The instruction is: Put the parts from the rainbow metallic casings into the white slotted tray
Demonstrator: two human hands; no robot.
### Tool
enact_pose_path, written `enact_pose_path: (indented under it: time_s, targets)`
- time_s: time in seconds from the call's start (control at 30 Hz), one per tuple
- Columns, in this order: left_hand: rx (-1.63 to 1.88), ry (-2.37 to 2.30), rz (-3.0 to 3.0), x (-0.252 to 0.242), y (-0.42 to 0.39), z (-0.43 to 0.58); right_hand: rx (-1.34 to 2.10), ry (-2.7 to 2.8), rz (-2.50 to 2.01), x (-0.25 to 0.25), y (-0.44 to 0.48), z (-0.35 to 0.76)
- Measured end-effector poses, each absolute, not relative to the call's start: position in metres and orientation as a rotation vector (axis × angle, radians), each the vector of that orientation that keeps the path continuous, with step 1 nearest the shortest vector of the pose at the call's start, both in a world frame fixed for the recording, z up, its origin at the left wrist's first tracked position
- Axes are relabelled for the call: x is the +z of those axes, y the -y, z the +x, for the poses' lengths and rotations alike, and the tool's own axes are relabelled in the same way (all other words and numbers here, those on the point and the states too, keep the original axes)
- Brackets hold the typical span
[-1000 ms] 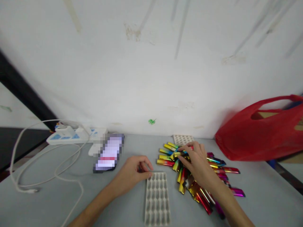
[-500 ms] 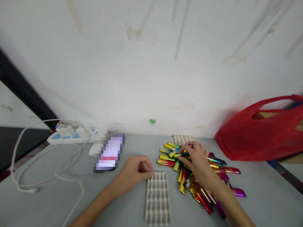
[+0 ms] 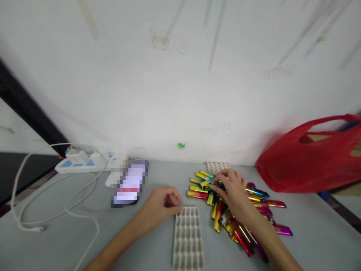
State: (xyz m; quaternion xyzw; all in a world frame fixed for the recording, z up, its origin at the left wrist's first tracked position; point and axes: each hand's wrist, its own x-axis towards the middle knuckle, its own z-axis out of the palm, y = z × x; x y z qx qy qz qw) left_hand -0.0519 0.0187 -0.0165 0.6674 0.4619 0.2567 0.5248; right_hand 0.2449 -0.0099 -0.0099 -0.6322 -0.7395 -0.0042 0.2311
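A white tray with rows of small pockets (image 3: pixel 187 239) lies in front of me on the grey table. My left hand (image 3: pixel 159 207) rests at its far left corner, fingers curled and touching the rim. My right hand (image 3: pixel 232 190) is over a heap of shiny coloured metallic sticks (image 3: pixel 239 214), thumb and fingers pinched on one of them near the top of the heap. A second white pocketed tray (image 3: pixel 217 166) lies behind the heap by the wall.
A phone (image 3: pixel 129 183) lies left of my left hand. A white power strip (image 3: pixel 90 161) with a looping white cable (image 3: pixel 50 210) sits at the back left. A red plastic bag (image 3: pixel 313 158) stands at the right by the white wall.
My right hand has shifted slightly among the sticks near the top of the heap, its fingers closing on one. My left hand has stayed at the tray corner.
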Motion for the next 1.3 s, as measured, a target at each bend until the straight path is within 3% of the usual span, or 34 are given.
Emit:
enact_pose_path:
  time_s: [0.23,1.0,1.3]
  targets:
    - [0.625,-1.106,1.595,-0.016,-0.018,-0.051,0.067,1.991,-1.578,-0.001,0.011,0.240]
    - [0.615,-1.105,1.608,-0.018,-0.019,-0.052,1.282,1.401,-1.161,0.012,0.041,0.192]
    - [0.615,-1.100,1.609,-0.019,-0.019,-0.053,1.377,1.347,-1.204,0.014,0.047,0.187]
